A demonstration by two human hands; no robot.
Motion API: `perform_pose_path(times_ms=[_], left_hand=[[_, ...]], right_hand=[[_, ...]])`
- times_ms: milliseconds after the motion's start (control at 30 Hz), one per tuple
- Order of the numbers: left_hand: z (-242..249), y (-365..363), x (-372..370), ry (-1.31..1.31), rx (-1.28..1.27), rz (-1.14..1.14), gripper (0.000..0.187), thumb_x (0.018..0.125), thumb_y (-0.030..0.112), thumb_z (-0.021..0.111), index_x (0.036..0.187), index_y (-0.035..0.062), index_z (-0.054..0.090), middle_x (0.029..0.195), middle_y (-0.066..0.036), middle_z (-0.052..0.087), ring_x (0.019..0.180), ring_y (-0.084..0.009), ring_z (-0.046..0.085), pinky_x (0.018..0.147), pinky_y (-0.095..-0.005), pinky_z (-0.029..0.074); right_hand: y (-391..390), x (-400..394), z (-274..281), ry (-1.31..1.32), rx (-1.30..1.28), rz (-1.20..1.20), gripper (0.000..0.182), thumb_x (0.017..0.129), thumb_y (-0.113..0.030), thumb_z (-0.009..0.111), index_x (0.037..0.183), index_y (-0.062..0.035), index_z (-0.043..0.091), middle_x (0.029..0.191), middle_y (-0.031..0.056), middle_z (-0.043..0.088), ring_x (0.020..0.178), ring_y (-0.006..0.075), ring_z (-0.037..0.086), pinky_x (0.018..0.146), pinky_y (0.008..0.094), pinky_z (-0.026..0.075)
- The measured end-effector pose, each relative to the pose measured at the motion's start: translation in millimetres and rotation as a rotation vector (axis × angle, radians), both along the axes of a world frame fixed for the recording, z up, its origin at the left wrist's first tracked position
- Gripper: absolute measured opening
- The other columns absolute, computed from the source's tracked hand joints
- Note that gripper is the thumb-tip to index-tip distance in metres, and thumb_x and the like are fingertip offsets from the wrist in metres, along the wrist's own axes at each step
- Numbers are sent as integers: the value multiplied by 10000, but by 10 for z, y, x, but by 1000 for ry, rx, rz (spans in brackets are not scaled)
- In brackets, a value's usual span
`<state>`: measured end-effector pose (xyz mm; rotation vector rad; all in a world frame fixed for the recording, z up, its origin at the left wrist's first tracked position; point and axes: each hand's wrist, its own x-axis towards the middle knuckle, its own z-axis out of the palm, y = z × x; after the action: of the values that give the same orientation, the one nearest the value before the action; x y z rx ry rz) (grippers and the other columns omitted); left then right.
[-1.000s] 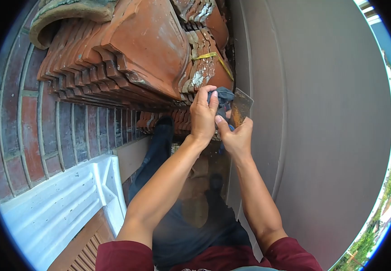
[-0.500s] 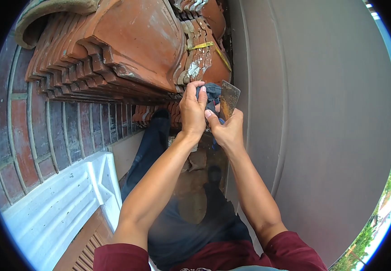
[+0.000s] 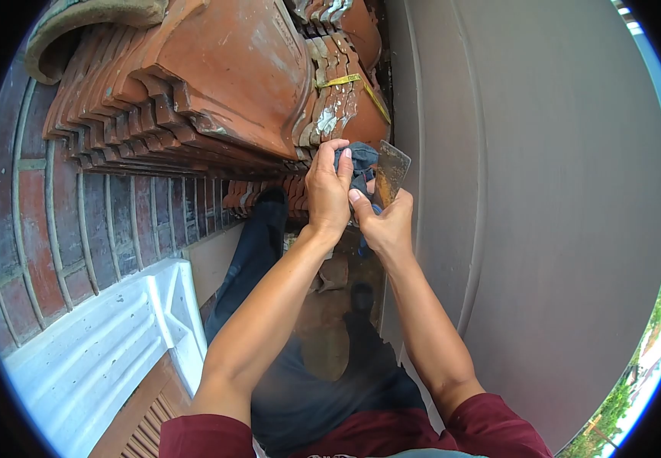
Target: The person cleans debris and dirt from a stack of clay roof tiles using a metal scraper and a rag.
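Observation:
My left hand is closed on a crumpled dark grey cloth, its thumb and fingers pinching the near side. Just to the right, my right hand grips a scraper with a flat, rust-stained metal blade that points up and away from me. A bit of blue shows by the right palm, perhaps the handle, which the hand mostly hides. My right thumb touches or nearly touches the cloth's lower edge. Both hands are close together in front of the stacked tiles.
Stacked orange clay roof tiles fill the upper left, with a yellow strip on some edges. A large grey panel rises on the right. White moulded trim and a brick wall stand on the left.
Both hands, with the cloth and scraper, have shifted slightly right and toward me. The blade has tilted a little further right. The grips look the same.

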<state>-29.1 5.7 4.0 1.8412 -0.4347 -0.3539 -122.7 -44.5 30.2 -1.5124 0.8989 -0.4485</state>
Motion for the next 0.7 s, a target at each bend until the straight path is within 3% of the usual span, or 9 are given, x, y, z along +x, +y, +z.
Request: perform_pose_path(times_ms=[567, 700], left_hand=[[36, -61, 59, -74, -29, -1, 181, 1007, 112, 571, 1137, 9, 644, 1062, -178, 668, 945, -338, 654, 838, -408, 507], [61, -56, 82, -51, -51, -2, 182, 1008, 111, 576, 1145, 16, 649, 1084, -178, 673, 960, -328, 658, 848, -403, 510]], right_hand=[[-35, 76, 53, -36, -14, -20, 70, 836, -27, 721, 873, 23, 690, 777, 67, 691, 719, 118, 603, 683, 293, 496], [-19, 102, 41, -48, -6, -26, 88, 831, -2, 729, 841, -16, 643, 765, 18, 653, 678, 86, 569, 627, 264, 467]])
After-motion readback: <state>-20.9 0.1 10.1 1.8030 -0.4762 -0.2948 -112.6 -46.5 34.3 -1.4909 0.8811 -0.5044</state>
